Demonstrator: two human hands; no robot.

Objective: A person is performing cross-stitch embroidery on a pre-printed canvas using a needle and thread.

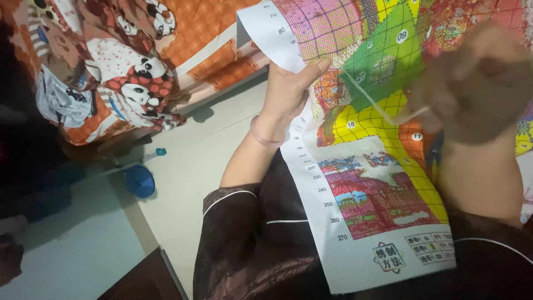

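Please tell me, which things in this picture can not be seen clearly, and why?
- Head view: the right hand is blurred, so any needle in it cannot be made out.
- The pale thread ends inside that blur.
- The colourful printed cross-stitch cloth is cut off by the top and right edges.
- The left hand hides the cloth's white margin behind it.

Your right hand (472, 83) is motion-blurred, its grip unreadable, and the canvas (383, 183) beyond it runs off frame.

Left hand (288, 89) grips cross-stitch cloth (372, 183); blurred right hand (477, 83) apparently pulls thread (377, 105).
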